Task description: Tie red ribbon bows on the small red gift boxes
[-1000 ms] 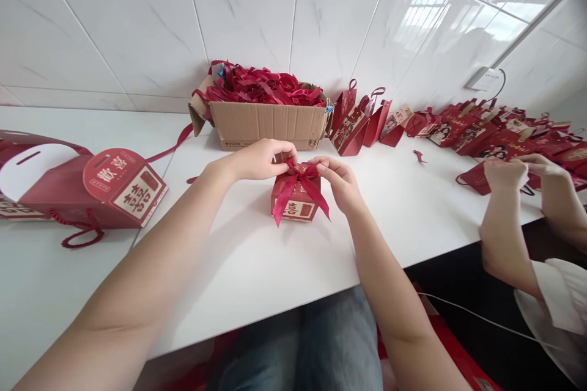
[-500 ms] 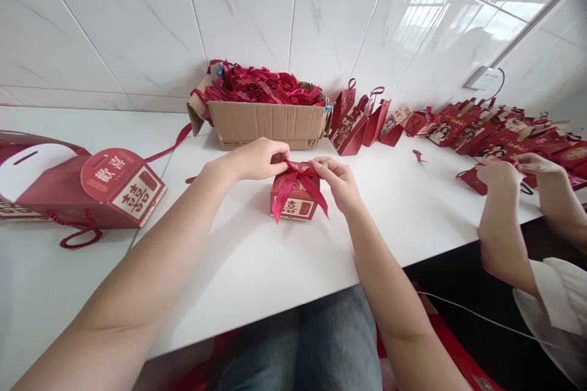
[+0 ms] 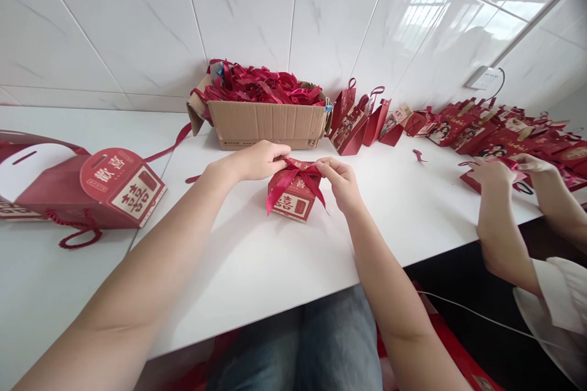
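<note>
A small red gift box (image 3: 292, 206) with cream panels and printed characters sits on the white table in front of me. Tied on its top is a red ribbon (image 3: 285, 184) in a bow, its two tails hanging down over the front. My left hand (image 3: 266, 159) pinches the bow's left loop between thumb and fingers. On the other side, my right hand (image 3: 338, 178) grips the right loop in the same way. Most of the loops are hidden by my fingers.
Behind the box stands a cardboard carton (image 3: 268, 122) heaped with red ribbons (image 3: 270, 85). A larger red box (image 3: 64, 186) with a rope handle lies at left. Several red boxes (image 3: 351, 131) line the wall. At right, a co-worker's hands (image 3: 493, 174) handle another red box.
The gift box has turned slightly and its front has shifted a little left, with the ribbon tails. Both my hands keep hold of the bow. The co-worker's hands have moved slightly.
</note>
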`<state>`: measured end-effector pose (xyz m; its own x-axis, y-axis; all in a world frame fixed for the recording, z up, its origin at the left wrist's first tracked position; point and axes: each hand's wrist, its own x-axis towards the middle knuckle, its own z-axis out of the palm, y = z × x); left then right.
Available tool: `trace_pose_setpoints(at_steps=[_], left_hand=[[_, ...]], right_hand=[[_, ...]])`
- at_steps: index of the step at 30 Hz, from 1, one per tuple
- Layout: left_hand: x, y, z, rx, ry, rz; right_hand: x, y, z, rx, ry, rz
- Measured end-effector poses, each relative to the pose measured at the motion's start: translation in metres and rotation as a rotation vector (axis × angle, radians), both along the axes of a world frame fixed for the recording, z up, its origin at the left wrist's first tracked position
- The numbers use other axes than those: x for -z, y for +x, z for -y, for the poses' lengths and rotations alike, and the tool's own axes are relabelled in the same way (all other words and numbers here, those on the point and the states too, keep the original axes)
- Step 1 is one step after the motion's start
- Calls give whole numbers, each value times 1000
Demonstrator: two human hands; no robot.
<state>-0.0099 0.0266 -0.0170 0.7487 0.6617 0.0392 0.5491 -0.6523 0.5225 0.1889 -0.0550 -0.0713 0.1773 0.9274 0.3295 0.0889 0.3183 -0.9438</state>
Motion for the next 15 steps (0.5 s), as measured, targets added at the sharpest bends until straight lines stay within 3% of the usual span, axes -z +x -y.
trace_pose_setpoints(at_steps=[7, 15], left_hand=[[0, 2, 3, -6, 0, 11], [2, 1, 1, -2, -35, 13]], right_hand=[[4, -1, 1, 59, -2, 104], [6, 1, -3, 74, -25, 44]])
